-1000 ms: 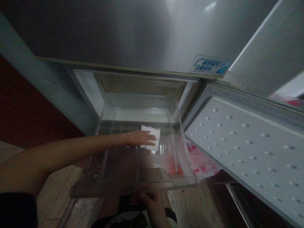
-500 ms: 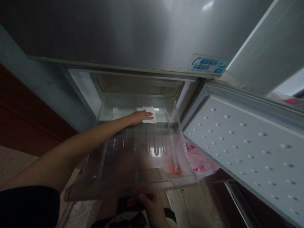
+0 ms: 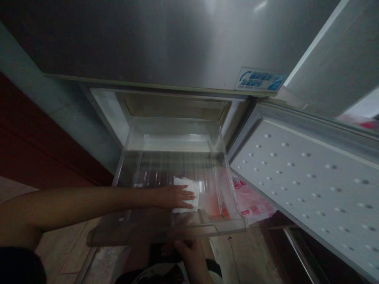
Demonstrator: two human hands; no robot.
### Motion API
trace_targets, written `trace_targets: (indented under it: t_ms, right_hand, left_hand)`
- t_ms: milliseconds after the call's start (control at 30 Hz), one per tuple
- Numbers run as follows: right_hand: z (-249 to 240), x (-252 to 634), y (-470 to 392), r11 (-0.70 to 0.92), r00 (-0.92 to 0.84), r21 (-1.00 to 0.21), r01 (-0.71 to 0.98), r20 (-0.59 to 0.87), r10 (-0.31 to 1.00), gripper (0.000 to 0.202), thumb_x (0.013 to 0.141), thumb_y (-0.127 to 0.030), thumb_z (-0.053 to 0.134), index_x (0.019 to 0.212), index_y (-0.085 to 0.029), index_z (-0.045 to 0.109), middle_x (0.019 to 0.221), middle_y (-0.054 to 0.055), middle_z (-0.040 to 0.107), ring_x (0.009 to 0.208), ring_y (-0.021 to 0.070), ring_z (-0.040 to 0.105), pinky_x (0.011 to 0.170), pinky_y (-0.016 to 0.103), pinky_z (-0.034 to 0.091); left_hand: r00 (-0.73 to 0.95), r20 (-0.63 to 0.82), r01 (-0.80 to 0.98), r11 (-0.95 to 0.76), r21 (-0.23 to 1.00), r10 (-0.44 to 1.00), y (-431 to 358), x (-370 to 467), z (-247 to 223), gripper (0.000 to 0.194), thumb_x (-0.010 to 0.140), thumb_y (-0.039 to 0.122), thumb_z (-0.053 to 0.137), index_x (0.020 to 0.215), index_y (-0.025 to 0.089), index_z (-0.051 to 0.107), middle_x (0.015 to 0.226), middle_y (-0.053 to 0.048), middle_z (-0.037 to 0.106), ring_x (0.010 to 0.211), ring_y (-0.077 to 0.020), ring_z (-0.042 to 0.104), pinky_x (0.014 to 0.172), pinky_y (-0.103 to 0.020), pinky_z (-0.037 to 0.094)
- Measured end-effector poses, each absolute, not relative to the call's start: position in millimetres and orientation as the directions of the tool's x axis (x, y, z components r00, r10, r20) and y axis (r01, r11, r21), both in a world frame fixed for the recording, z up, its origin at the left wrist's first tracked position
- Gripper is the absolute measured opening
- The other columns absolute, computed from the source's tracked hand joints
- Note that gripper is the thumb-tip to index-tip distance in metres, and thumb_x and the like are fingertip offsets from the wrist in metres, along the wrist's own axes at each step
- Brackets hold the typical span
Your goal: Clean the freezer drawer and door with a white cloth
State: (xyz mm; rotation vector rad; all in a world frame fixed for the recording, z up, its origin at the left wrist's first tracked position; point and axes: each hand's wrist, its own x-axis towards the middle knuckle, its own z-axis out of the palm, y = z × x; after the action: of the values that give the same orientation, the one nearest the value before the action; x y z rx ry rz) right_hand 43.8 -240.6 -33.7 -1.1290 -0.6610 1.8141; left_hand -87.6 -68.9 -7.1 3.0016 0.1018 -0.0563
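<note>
My left hand (image 3: 174, 197) lies flat on a folded white cloth (image 3: 193, 193), its fingers spread. It presses the cloth against the ribbed bottom of a clear plastic drawer (image 3: 233, 197), near the front. The drawer is pulled out of the lower compartment of a fridge (image 3: 166, 43). Below the drawer's front edge, close to my lap, is my right hand (image 3: 192, 254). Its thumb shows and its fingers look curled; the dim light hides what they hold, if anything.
The lower fridge door (image 3: 296, 169), with a dimpled inner panel, stands open on the right. A pink and white plastic bag (image 3: 251, 201) lies beneath it, beside the drawer. A dark red panel (image 3: 44, 157) and a greenish wall (image 3: 74, 114) border the left side.
My left hand has drawn the white cloth from the back of the drawer toward its front. My right hand has stayed in about the same place.
</note>
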Motion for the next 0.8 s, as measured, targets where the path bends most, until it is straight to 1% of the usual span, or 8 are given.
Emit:
trace_targets:
  t_ms: [67,167,300,400,500,567,700,800]
  right_hand:
    - [-35,44,-240,-0.488,-0.237,-0.777,-0.397,-0.427,0.873,0.048,0.056,-0.055,0.078,0.08,-0.014,0.07,0.065,0.007,0.069,0.062,0.022,0.066,0.066,0.034,0.055]
    - [-35,43,-240,-0.466,-0.229,-0.776,-0.424,-0.406,0.885,0.049,0.055,-0.053,0.079,0.081,-0.013,0.07,0.067,0.008,0.069,0.063,0.0219,0.067,0.067,0.034,0.055]
    - [-34,44,-240,-0.481,-0.241,-0.769,-0.42,-0.417,0.876,0.049,0.056,-0.054,0.078,0.079,-0.012,0.07,0.067,0.008,0.07,0.06,0.0209,0.066,0.066,0.033,0.055]
    - [-32,45,-241,-0.503,-0.229,-0.763,-0.406,-0.448,0.864,0.048,0.055,-0.056,0.078,0.073,-0.012,0.07,0.065,0.009,0.069,0.059,0.0209,0.066,0.066,0.033,0.054]
    - [-29,45,-240,-0.486,-0.233,-0.788,-0.378,-0.427,0.874,0.043,0.059,-0.056,0.074,0.066,-0.013,0.071,0.064,0.008,0.069,0.06,0.02,0.065,0.065,0.031,0.053]
    - [-28,45,-240,-0.486,-0.226,-0.793,-0.368,-0.43,0.874,0.041,0.059,-0.054,0.074,0.064,-0.013,0.071,0.06,0.008,0.068,0.058,0.0197,0.065,0.064,0.03,0.053]
    - [-27,42,-239,-0.481,-0.196,-0.781,-0.399,-0.439,0.877,0.043,0.056,-0.056,0.074,0.06,-0.013,0.071,0.057,0.008,0.067,0.055,0.0194,0.064,0.061,0.03,0.052]
    - [-25,42,-239,-0.439,-0.193,-0.8,-0.409,-0.395,0.898,0.044,0.059,-0.057,0.072,0.059,-0.014,0.07,0.058,0.008,0.067,0.056,0.0189,0.064,0.06,0.028,0.051]
  left_hand:
    - [0.999,-0.025,0.04,-0.988,0.147,0.037,-70,-89,-6,0.04,0.094,0.017,0.036,0.129,0.027,0.052,0.14,-0.009,0.049,0.131,-0.0225,0.044,0.114,-0.045,0.029]
    - [1.0,-0.004,0.003,-0.987,0.162,0.002,-61,-91,-3,0.038,0.093,0.016,0.04,0.127,0.027,0.054,0.139,-0.007,0.05,0.131,-0.021,0.044,0.114,-0.044,0.027]
    - [0.999,-0.026,0.032,-0.987,0.158,0.029,-31,-91,1,0.04,0.092,0.012,0.041,0.125,0.027,0.055,0.14,-0.006,0.049,0.132,-0.018,0.042,0.115,-0.04,0.024]
    - [0.995,-0.034,0.099,-0.985,0.14,0.095,0,-91,5,0.043,0.091,0.01,0.043,0.129,0.026,0.052,0.143,-0.007,0.044,0.135,-0.0183,0.038,0.115,-0.041,0.024]
    - [0.986,-0.019,0.169,-0.978,0.12,0.168,31,-90,11,0.047,0.09,0.008,0.044,0.132,0.03,0.048,0.146,-0.004,0.042,0.136,-0.016,0.035,0.115,-0.039,0.024]
    - [0.977,0.006,0.212,-0.972,0.105,0.214,48,-89,16,0.048,0.09,0.007,0.043,0.132,0.031,0.047,0.146,-0.002,0.041,0.137,-0.0145,0.033,0.115,-0.039,0.023]
    - [0.939,0.09,0.326,-0.943,0.07,0.331,80,-86,26,0.049,0.09,0.004,0.038,0.134,0.023,0.043,0.147,-0.007,0.039,0.137,-0.016,0.033,0.113,-0.044,0.023]
    - [0.896,0.146,0.416,-0.908,0.055,0.419,98,-83,29,0.049,0.088,0.0,0.034,0.132,0.018,0.045,0.145,-0.012,0.042,0.135,-0.0173,0.036,0.111,-0.046,0.026]
